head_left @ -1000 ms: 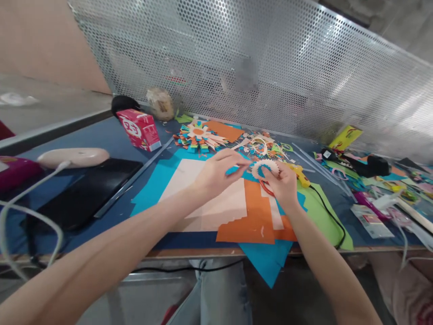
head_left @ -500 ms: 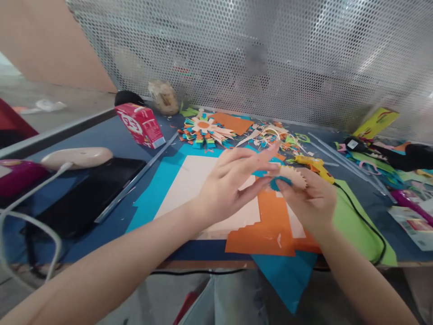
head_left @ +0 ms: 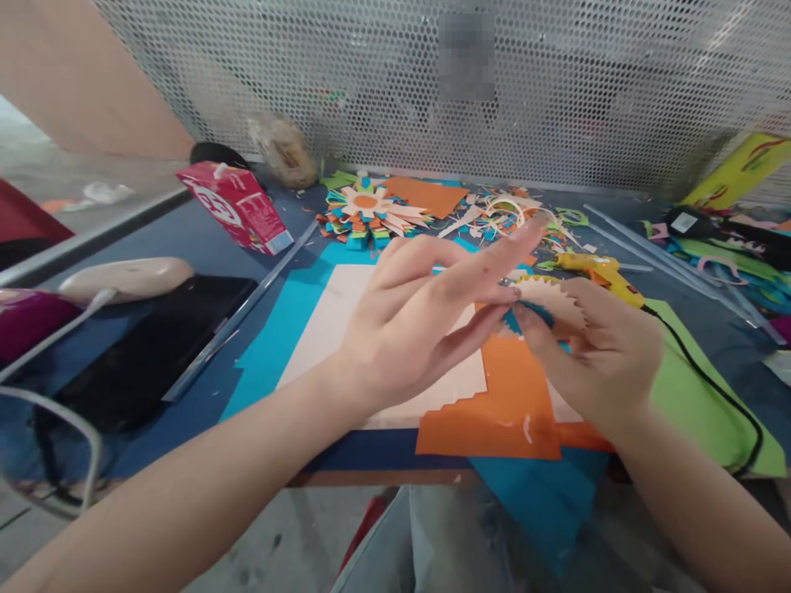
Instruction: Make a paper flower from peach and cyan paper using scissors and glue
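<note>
A curved, zigzag-edged paper piece point(head_left: 554, 300) in cream, blue and yellow is held up between my hands, above the sheets. My right hand point(head_left: 609, 354) is closed around it, thumb on the near blue side and fingers behind. My left hand point(head_left: 411, 325) pinches at its left end with thumb and a finger, while the index finger points out past it. Fingers partly hide that end. Below lie a cream sheet point(head_left: 334, 329), an orange sheet point(head_left: 494, 428) with a stepped edge and a blue sheet point(head_left: 272, 346).
Behind are a layered paper flower point(head_left: 366, 203) and paper scraps point(head_left: 519, 212). A yellow glue gun point(head_left: 602, 273) lies beyond my right hand, its cord over a green sheet point(head_left: 692, 387). At left are a pink carton point(head_left: 238, 206), a phone point(head_left: 148, 350) and glue sticks point(head_left: 241, 317).
The view has shifted, and both hands appear slightly larger, with the right one farther right in the picture. The zigzag-edged paper piece is still held between them.
</note>
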Demonstrator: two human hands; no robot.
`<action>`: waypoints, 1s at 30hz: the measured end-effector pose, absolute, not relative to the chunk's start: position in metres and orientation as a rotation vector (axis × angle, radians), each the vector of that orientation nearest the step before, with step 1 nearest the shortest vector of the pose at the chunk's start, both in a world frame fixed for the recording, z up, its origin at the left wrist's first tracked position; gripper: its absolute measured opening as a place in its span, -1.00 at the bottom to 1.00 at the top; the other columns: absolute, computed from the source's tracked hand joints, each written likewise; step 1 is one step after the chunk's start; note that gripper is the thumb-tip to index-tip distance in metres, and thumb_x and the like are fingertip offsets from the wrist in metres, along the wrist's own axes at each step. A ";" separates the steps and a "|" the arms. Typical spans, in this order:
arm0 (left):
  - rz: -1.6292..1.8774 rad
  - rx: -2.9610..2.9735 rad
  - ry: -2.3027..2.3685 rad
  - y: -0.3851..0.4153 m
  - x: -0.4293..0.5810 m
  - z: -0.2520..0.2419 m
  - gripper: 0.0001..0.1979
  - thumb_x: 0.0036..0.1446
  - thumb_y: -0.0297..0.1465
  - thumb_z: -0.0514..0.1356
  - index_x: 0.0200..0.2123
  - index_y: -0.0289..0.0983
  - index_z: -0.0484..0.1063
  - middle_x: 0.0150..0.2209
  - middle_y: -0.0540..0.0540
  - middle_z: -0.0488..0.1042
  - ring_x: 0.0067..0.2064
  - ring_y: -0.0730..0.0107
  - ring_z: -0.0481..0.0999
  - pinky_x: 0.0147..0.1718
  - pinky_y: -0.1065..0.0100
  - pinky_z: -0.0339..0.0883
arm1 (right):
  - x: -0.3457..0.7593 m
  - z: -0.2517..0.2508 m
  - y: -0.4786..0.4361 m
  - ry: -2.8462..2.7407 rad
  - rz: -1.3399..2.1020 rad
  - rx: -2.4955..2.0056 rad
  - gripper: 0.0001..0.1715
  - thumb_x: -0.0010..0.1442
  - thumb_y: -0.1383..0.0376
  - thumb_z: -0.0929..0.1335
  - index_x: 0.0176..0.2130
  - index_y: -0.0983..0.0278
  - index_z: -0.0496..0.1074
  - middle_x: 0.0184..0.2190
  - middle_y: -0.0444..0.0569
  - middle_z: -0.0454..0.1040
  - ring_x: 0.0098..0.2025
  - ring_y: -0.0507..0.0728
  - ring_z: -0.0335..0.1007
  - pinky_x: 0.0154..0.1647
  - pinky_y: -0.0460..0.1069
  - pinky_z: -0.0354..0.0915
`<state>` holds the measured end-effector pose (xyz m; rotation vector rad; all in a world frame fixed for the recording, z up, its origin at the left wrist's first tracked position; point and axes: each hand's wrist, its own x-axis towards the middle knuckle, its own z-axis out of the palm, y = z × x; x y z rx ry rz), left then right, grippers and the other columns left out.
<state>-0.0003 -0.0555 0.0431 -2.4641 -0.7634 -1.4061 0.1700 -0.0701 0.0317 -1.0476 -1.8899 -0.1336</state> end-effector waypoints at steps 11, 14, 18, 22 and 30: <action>-1.556 -2.539 -0.995 -0.058 0.006 0.033 -0.46 -0.01 -0.54 0.19 0.04 -0.07 0.15 -0.19 0.06 0.46 -0.31 0.46 0.48 -0.11 0.22 0.36 | 0.164 0.027 -0.066 -1.944 -0.227 -1.018 -0.77 0.08 0.33 0.29 -0.57 0.20 0.20 -0.68 -0.21 0.27 -0.62 -0.06 0.18 -0.63 -0.12 0.06; -1.707 -2.474 -1.006 -0.059 0.010 0.031 -0.45 -0.04 -0.58 0.20 0.02 -0.10 0.16 -0.10 0.01 0.39 -0.35 0.53 0.46 -0.19 0.32 0.40 | 0.163 0.027 -0.067 -1.949 -0.191 -1.020 -0.72 0.08 0.34 0.29 -0.60 0.22 0.14 -0.69 -0.22 0.23 -0.63 -0.07 0.15 -0.65 -0.12 0.02; -1.867 -2.470 -1.030 -0.058 0.012 0.030 -0.37 -0.04 -0.59 0.20 0.06 -0.09 0.06 0.08 -0.04 0.21 -0.38 0.61 0.45 -0.34 0.43 0.40 | 0.162 0.027 -0.066 -1.949 -0.191 -1.017 -0.69 0.09 0.33 0.29 -0.60 0.23 0.11 -0.69 -0.22 0.21 -0.63 -0.08 0.12 -0.65 -0.12 -0.01; -1.922 -2.441 -0.976 -0.054 0.015 0.027 -0.41 -0.05 -0.53 0.22 0.04 -0.07 0.09 0.11 -0.09 0.19 -0.43 0.60 0.45 -0.41 0.42 0.41 | 0.162 0.025 -0.063 -1.924 -0.206 -1.041 -0.72 0.09 0.31 0.30 -0.58 0.23 0.15 -0.70 -0.23 0.21 -0.65 -0.08 0.09 -0.65 -0.11 -0.02; -2.106 -2.270 -0.890 -0.018 -0.005 0.026 -0.34 -0.23 -0.66 0.30 -0.02 -0.21 0.18 -0.49 0.15 0.38 -0.49 0.60 0.43 -0.52 0.52 0.32 | 0.161 0.023 -0.066 -1.893 -0.234 -1.013 -0.72 0.07 0.34 0.32 -0.58 0.24 0.15 -0.68 -0.22 0.26 -0.62 -0.07 0.15 -0.64 -0.13 0.02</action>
